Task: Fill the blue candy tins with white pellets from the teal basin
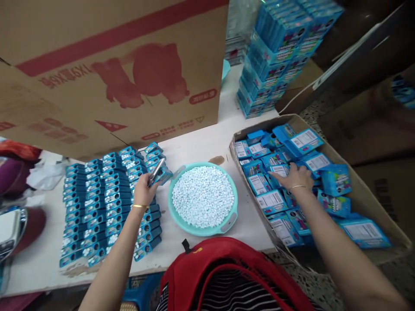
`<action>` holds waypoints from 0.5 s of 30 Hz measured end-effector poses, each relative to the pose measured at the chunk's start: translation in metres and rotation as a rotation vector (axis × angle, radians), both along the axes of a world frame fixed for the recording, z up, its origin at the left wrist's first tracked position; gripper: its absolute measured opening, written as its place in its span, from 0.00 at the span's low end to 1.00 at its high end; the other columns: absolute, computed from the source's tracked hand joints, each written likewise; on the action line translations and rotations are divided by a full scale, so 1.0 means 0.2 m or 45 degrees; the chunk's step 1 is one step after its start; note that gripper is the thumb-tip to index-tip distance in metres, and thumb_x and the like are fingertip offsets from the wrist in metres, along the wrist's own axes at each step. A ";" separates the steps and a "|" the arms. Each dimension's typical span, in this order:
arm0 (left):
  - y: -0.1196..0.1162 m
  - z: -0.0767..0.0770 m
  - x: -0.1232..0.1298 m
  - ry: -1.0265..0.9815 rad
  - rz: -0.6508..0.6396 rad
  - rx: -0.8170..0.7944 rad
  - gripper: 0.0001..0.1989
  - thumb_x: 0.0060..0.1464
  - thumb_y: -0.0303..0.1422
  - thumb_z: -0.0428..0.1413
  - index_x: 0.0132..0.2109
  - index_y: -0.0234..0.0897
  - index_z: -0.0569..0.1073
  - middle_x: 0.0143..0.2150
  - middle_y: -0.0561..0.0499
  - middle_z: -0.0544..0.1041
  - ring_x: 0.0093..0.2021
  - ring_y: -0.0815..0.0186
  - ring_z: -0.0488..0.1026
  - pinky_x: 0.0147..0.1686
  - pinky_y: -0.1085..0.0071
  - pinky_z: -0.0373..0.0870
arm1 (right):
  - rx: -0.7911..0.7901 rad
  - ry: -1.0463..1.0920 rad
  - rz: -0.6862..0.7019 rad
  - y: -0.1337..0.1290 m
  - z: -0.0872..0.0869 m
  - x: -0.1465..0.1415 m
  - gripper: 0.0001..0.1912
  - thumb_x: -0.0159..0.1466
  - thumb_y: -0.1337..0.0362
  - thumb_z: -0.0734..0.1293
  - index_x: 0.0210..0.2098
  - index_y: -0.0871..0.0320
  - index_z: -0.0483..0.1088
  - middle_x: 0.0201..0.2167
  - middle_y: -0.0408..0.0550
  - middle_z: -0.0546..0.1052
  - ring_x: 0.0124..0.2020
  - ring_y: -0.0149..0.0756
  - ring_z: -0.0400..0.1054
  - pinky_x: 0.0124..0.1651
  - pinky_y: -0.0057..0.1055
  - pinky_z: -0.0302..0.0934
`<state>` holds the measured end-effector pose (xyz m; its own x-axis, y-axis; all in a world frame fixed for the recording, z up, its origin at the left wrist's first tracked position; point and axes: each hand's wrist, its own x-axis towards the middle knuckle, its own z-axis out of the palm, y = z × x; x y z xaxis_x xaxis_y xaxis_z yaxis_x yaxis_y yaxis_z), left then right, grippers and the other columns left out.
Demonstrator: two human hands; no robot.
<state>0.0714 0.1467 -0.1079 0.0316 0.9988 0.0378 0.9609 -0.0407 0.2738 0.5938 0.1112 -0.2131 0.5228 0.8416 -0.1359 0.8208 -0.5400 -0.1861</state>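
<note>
My left hand (144, 190) is closed around a narrow shiny metal tool (157, 169), its exact kind unclear. Beside those fingers is a small blue candy box (164, 176); I cannot tell whether the hand grips it too. Over in the carton (372, 194), my right hand (297, 178) lies on loose blue candy boxes (271, 201) with its fingers stretched apart. Between the hands stands a turquoise basin (173, 216) full of small pale candies (203, 196). Rows of blue boxes (113, 196) with round openings stand at the left, some showing pale candies at the opening.
A large brown cardboard box (155, 26) rises behind the rows. Wrapped stacks of blue boxes (269, 65) tower at the back right. Crumpled white plastic (45, 175) and a dark red container (34, 229) are at far left. A red bag (223, 255) is against my body.
</note>
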 end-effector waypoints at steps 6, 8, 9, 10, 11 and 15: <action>0.06 -0.26 -0.14 0.054 -0.045 -0.259 0.17 0.53 0.39 0.52 0.46 0.33 0.68 0.42 0.43 0.71 0.41 0.59 0.70 0.44 0.65 0.67 | -0.083 0.019 0.105 0.07 -0.05 -0.16 0.53 0.52 0.39 0.68 0.64 0.69 0.49 0.50 0.76 0.67 0.49 0.64 0.65 0.45 0.52 0.59; 0.07 -0.31 -0.14 0.093 -0.034 -0.239 0.18 0.53 0.40 0.50 0.48 0.34 0.68 0.44 0.42 0.70 0.43 0.57 0.70 0.45 0.63 0.68 | 0.082 0.116 0.169 0.08 -0.04 -0.17 0.54 0.51 0.42 0.70 0.64 0.68 0.47 0.51 0.74 0.67 0.51 0.63 0.65 0.48 0.53 0.59; 0.07 -0.33 -0.13 0.114 -0.007 -0.199 0.20 0.53 0.41 0.50 0.49 0.34 0.68 0.46 0.41 0.69 0.44 0.56 0.70 0.45 0.62 0.68 | 0.211 0.184 0.213 0.07 -0.02 -0.16 0.54 0.51 0.43 0.71 0.65 0.68 0.46 0.53 0.73 0.66 0.53 0.62 0.63 0.50 0.53 0.59; 0.06 -0.34 -0.12 0.130 0.024 -0.149 0.23 0.53 0.43 0.49 0.51 0.33 0.67 0.48 0.40 0.68 0.46 0.54 0.70 0.46 0.60 0.68 | 0.363 0.257 0.252 0.05 0.01 -0.16 0.55 0.51 0.44 0.71 0.65 0.67 0.45 0.56 0.72 0.64 0.56 0.61 0.61 0.52 0.53 0.58; 0.05 -0.35 -0.11 0.137 0.048 -0.100 0.25 0.53 0.45 0.48 0.52 0.33 0.66 0.49 0.39 0.68 0.47 0.52 0.70 0.46 0.59 0.69 | 0.518 0.326 0.276 0.02 0.04 -0.16 0.55 0.50 0.44 0.71 0.66 0.65 0.44 0.58 0.70 0.62 0.58 0.59 0.58 0.55 0.53 0.57; -0.07 -0.24 -0.05 -0.002 -0.157 -0.117 0.26 0.56 0.48 0.43 0.52 0.35 0.67 0.48 0.40 0.72 0.46 0.53 0.71 0.46 0.60 0.69 | 0.965 0.650 0.184 -0.11 0.21 -0.27 0.53 0.47 0.48 0.74 0.64 0.59 0.48 0.62 0.61 0.59 0.62 0.51 0.55 0.62 0.50 0.53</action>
